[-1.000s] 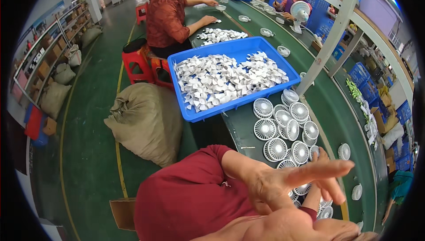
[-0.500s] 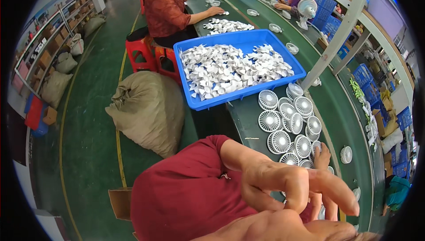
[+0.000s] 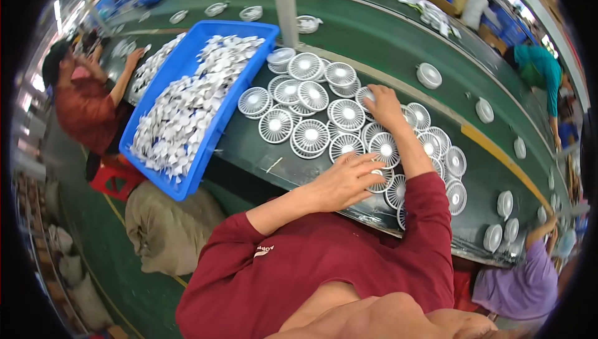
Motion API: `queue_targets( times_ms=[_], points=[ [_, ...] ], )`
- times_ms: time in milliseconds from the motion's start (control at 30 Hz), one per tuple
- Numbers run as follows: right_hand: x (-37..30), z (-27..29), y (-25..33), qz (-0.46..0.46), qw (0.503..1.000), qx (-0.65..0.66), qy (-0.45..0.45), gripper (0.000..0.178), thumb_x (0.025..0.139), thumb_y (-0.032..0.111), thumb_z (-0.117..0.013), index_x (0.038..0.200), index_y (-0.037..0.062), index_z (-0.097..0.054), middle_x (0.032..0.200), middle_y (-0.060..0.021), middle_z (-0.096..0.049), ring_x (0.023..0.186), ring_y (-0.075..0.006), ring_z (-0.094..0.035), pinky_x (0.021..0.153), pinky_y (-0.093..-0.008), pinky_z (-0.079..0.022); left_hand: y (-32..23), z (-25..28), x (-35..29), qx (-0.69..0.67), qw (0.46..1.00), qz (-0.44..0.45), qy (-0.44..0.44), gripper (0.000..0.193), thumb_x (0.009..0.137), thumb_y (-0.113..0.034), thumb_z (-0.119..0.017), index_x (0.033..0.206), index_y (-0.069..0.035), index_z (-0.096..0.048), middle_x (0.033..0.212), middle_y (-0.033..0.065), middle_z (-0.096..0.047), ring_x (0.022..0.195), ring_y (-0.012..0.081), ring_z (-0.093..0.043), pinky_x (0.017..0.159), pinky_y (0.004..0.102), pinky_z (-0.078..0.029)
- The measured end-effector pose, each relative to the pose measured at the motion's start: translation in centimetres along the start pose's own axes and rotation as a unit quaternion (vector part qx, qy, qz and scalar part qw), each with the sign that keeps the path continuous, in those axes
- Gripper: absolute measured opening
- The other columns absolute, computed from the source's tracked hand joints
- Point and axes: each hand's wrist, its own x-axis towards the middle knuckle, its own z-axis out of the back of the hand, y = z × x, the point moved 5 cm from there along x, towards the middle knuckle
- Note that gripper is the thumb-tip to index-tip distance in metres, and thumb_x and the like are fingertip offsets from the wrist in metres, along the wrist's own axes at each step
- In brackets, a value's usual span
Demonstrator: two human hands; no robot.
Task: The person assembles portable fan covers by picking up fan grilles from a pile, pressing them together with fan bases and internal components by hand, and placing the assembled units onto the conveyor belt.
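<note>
White round fan guards [image 3: 311,136] with radial ribs lie in overlapping piles on the dark green bench in front of me. At the far side of the piles, my right hand [image 3: 384,107] has its fingers curled over the edge of one fan guard [image 3: 364,97]; its thumb is hidden. My left hand [image 3: 346,182] hovers palm down over the near edge of the piles. Its fingers are spread, with a fan guard [image 3: 380,181] showing just beyond the fingertips, and nothing is visibly gripped in it.
A blue tray [image 3: 215,128] full of small white fan blades stands left of the piles. Beyond runs a green conveyor belt [image 3: 374,40] carrying spaced-out guards, with a white post [image 3: 284,9] beside it. A sack [image 3: 168,230] sits at lower left. Co-workers sit left and right.
My view has swung to the right, so the tray and piles sit further left. My left hand, raised close before me earlier, is now lower, over the guards. The right hand remains at the piles.
</note>
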Motion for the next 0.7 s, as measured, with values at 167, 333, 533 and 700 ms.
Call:
queue_targets(
  times_ms=[167,333,533,700],
  points=[
    [0.5,-1.5,1.0,-0.002,0.999,0.027,-0.029,0.045,0.084,0.027,-0.063,0.120,0.0014,-0.056,0.122,-0.0228,-0.055,0.111,-0.0398,-0.051,0.096,-0.0454,-0.041,3.0,-5.7,-0.7,0.078,0.995,0.056,0.036,0.058,0.078,-0.029,-0.071,0.131,-0.022,-0.048,0.150,0.0091,-0.027,0.141,0.0335,-0.018,0.109,0.0578,-0.019],
    [2.1,-2.6,-0.2,-0.003,0.998,0.044,-0.034,0.047,0.086,0.034,-0.060,0.120,0.0018,-0.057,0.123,-0.0241,-0.054,0.117,-0.0384,-0.049,0.099,-0.0443,-0.040,4.1,-6.8,0.3,0.136,0.988,0.077,0.003,0.056,0.080,-0.036,-0.068,0.130,-0.021,-0.050,0.149,0.0101,-0.029,0.140,0.0353,-0.019,0.110,0.0556,-0.016],
    [1.9,2.5,0.1,0.012,0.995,0.100,0.013,0.047,0.086,0.033,-0.063,0.125,0.0075,-0.054,0.132,-0.0227,-0.049,0.123,-0.0385,-0.045,0.103,-0.0440,-0.037,4.7,-6.6,1.1,0.152,0.984,0.091,-0.011,0.059,0.076,-0.040,-0.071,0.128,-0.020,-0.055,0.148,0.0098,-0.032,0.140,0.0334,-0.020,0.111,0.0530,-0.016],
    [-4.7,11.4,-2.0,-0.034,0.999,0.021,0.011,0.047,0.084,0.028,-0.067,0.126,0.0110,-0.054,0.136,-0.0200,-0.046,0.125,-0.0376,-0.044,0.104,-0.0430,-0.036,4.1,-6.1,1.4,0.114,0.989,0.096,-0.006,0.066,0.076,-0.036,-0.073,0.135,-0.020,-0.047,0.149,0.0130,-0.028,0.140,0.0370,-0.018,0.109,0.0575,-0.014]
  ],
)
